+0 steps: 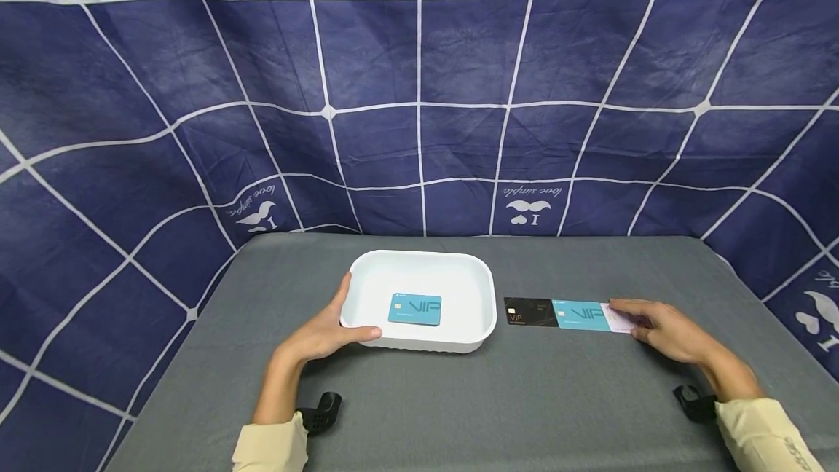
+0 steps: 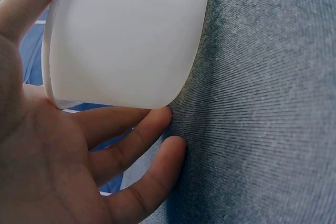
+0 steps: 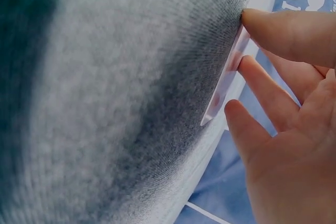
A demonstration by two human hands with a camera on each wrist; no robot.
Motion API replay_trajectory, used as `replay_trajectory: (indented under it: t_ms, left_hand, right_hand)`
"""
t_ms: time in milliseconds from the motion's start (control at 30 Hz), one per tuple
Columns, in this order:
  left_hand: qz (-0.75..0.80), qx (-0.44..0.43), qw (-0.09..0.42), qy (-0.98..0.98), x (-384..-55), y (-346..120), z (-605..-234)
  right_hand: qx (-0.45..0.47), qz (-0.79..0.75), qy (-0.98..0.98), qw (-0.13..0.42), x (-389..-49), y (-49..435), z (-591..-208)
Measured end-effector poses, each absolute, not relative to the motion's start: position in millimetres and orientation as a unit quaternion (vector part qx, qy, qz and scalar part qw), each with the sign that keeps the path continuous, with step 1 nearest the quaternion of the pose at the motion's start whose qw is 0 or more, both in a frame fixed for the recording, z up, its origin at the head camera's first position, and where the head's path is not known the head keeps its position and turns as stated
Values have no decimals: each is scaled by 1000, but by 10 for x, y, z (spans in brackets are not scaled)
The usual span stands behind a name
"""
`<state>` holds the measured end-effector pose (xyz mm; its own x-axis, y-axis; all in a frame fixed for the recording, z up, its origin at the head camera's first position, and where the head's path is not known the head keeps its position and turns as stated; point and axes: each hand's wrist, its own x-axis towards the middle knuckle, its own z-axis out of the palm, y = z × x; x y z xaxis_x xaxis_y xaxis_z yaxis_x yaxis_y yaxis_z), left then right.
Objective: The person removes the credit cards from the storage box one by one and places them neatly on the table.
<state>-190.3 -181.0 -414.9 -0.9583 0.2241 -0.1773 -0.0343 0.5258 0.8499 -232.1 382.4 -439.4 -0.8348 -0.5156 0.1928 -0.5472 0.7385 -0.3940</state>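
In the head view, the white container (image 1: 452, 282) stands on the grey cloth (image 1: 459, 414), its open side up, and a blue card (image 1: 415, 309) lies flat on its floor. The left hand (image 1: 317, 337) grips the container at its left end: the thumb lies along the near wall, the index finger reaches the rim at the far side. Such a hold seems chosen to steady the container without covering its inside. Just to the right, on the cloth, a black card (image 1: 529, 312), a second blue card (image 1: 580, 315) and a pale card (image 1: 616, 317) form one row. Their ends meet; whether they overlap slightly, one cannot tell. The right hand (image 1: 675, 333) pinches the pale card at the outer end, probably because there its long edges are free to the fingers.

In the left wrist view, the container's wall comes down to the cloth, and the lower fingers (image 2: 144, 187) curve beside it, maybe as a support from outside.

In the right wrist view, the thumb touches the edge of the pale card, and another fingertip is close to it. The card lies very near the cloth; such a thin thing probably asks for a hold by its edges.
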Motion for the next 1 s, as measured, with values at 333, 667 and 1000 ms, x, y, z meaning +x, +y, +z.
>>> replay_trajectory:
  t_ms: [333, 667, 1000]
  left_hand:
    - [491, 62, 129, 859, -1913, -1795, -4139]
    - [485, 65, 127, 863, -1906, -1814, -4162]
    - [492, 75, 122, 859, -1913, -1819, -4149]
  right_hand:
    - [299, 223, -926, 65, -2307, 3839, -4446]
    - [286, 202, -934, 70, -2270, 3746, -4429]
    - [263, 187, -943, 77, -2240, 3487, -4349]
